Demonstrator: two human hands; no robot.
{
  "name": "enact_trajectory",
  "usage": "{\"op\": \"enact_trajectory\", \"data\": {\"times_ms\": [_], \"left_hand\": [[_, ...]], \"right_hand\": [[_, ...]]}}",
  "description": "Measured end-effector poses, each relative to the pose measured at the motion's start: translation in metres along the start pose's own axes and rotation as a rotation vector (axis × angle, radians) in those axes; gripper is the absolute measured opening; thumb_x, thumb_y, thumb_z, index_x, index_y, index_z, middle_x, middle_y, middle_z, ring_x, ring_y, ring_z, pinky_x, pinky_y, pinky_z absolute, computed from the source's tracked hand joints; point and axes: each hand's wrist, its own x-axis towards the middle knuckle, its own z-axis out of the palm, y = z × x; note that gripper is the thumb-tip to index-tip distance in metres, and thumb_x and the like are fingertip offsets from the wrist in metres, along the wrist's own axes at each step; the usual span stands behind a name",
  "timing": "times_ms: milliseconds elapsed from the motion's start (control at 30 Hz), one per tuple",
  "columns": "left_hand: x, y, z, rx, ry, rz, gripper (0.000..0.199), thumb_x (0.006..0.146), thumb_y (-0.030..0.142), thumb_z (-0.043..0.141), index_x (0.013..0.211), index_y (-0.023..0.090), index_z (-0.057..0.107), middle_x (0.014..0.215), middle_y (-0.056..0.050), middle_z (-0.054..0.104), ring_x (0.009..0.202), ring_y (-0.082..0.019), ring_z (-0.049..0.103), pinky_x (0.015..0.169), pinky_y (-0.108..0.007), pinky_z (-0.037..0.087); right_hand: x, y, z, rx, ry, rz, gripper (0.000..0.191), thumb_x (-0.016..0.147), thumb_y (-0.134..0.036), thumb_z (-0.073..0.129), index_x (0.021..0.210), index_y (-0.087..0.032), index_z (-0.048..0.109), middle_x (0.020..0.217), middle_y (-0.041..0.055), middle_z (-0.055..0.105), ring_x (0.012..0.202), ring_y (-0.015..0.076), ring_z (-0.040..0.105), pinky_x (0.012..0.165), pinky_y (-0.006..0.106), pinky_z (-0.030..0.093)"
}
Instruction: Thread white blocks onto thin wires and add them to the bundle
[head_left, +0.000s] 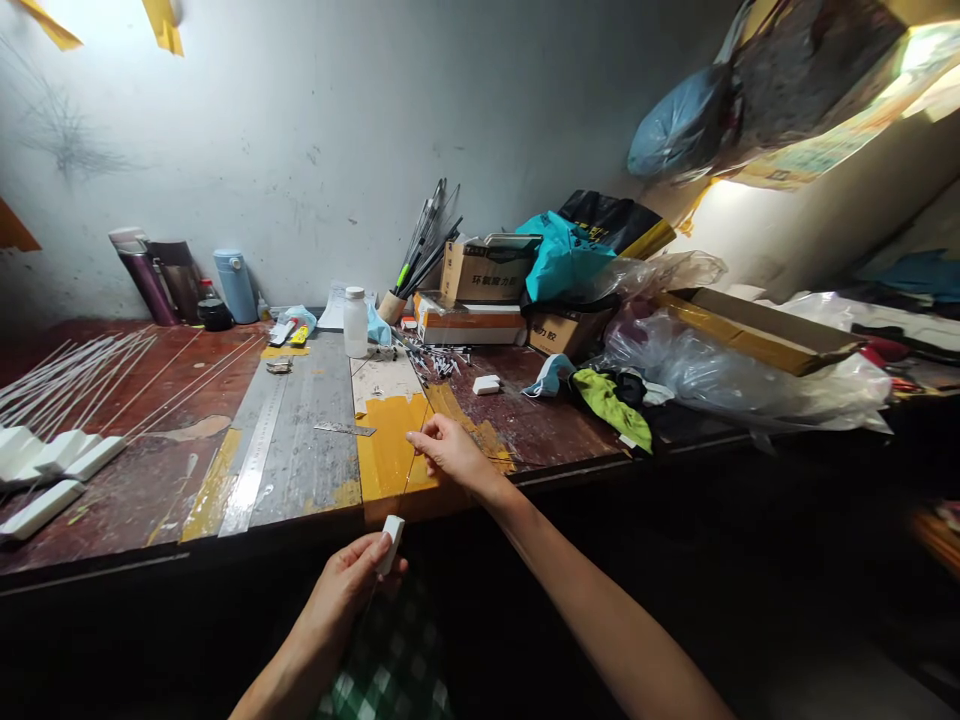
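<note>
My left hand [346,578] grips a small white block [391,546] in front of the table edge, thumb pressed on its side. From the block a thin dark rod [408,480] slants up to my right hand [451,455], whose thumb and forefinger pinch it. Behind that hand, yellow tape [390,435] covers part of the table. A small metal strip [343,429] lies left of the right hand. More white blocks [94,458] with long thin rods [94,375] rest at the far left.
A steel ruler [259,455] lies across a grey board [315,395]. A white bottle [355,325] stands behind it. Flasks [235,285] line the wall. Cartons [480,270], a blue mask [549,376], a green cloth [615,410] and plastic bags [697,350] crowd the right.
</note>
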Motion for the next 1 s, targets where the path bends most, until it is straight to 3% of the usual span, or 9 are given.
{"op": "enact_trajectory", "data": {"times_ms": [133, 300, 433, 600, 733, 833, 1000], "left_hand": [[-0.015, 0.016, 0.0, 0.072, 0.017, 0.068, 0.043, 0.074, 0.052, 0.068, 0.093, 0.013, 0.071, 0.071, -0.003, 0.068, 0.07, -0.017, 0.059, 0.067, -0.025, 0.041], [-0.04, 0.037, 0.001, 0.184, 0.1, 0.107, 0.05, 0.071, 0.058, 0.067, 0.098, 0.016, 0.071, 0.072, -0.002, 0.067, 0.07, -0.019, 0.057, 0.063, -0.024, 0.039], [-0.057, 0.048, -0.015, 0.239, 0.188, 0.183, 0.047, 0.073, 0.058, 0.065, 0.096, 0.017, 0.07, 0.07, 0.0, 0.064, 0.067, -0.017, 0.055, 0.058, -0.023, 0.037], [-0.08, 0.055, -0.058, 0.35, 0.39, 0.3, 0.041, 0.075, 0.059, 0.061, 0.068, 0.019, 0.066, 0.058, 0.0, 0.062, 0.061, -0.017, 0.054, 0.062, -0.025, 0.04], [-0.092, 0.053, -0.082, 0.335, 0.446, 0.264, 0.047, 0.073, 0.064, 0.057, 0.058, 0.02, 0.061, 0.052, -0.002, 0.063, 0.054, -0.018, 0.053, 0.058, -0.027, 0.041], [-0.092, 0.047, -0.093, 0.319, 0.457, 0.218, 0.05, 0.073, 0.065, 0.056, 0.055, 0.019, 0.061, 0.05, -0.003, 0.062, 0.05, -0.018, 0.051, 0.054, -0.027, 0.039], [-0.084, 0.039, -0.102, 0.204, 0.444, 0.166, 0.051, 0.073, 0.065, 0.057, 0.053, 0.018, 0.06, 0.047, -0.004, 0.062, 0.045, -0.017, 0.051, 0.048, -0.026, 0.036]], "right_hand": [[-0.015, -0.018, -0.003, 0.092, -0.107, -0.01, 0.02, 0.081, -0.033, 0.064, 0.077, -0.017, 0.054, 0.07, -0.0013, 0.066, 0.05, 0.0072, 0.06, 0.051, 0.02, 0.053], [-0.024, -0.031, 0.0, 0.128, -0.161, -0.037, 0.033, 0.076, -0.044, 0.069, 0.072, -0.016, 0.054, 0.07, 0.0023, 0.067, 0.054, 0.01, 0.063, 0.054, 0.023, 0.053], [-0.025, -0.036, 0.015, 0.12, -0.19, -0.092, 0.034, 0.079, -0.048, 0.066, 0.083, -0.016, 0.056, 0.077, 0.0038, 0.068, 0.056, 0.0116, 0.064, 0.052, 0.023, 0.051], [-0.035, -0.035, 0.052, -0.171, -0.146, -0.411, 0.016, 0.092, -0.033, 0.052, 0.088, -0.019, 0.06, 0.079, 0.0019, 0.067, 0.072, 0.0141, 0.064, 0.067, 0.025, 0.049], [-0.037, -0.025, 0.096, -0.407, -0.192, -0.641, 0.016, 0.093, -0.021, 0.05, 0.098, -0.019, 0.064, 0.095, 0.005, 0.068, 0.09, 0.0178, 0.063, 0.081, 0.028, 0.048], [-0.031, -0.018, 0.127, -0.556, -0.229, -0.734, 0.02, 0.091, -0.017, 0.051, 0.107, -0.018, 0.064, 0.105, 0.0068, 0.068, 0.102, 0.0198, 0.059, 0.093, 0.03, 0.044], [-0.018, -0.015, 0.158, -0.67, -0.256, -0.764, 0.022, 0.089, -0.014, 0.052, 0.109, -0.017, 0.063, 0.106, 0.0084, 0.068, 0.102, 0.0215, 0.059, 0.094, 0.033, 0.043]]}}
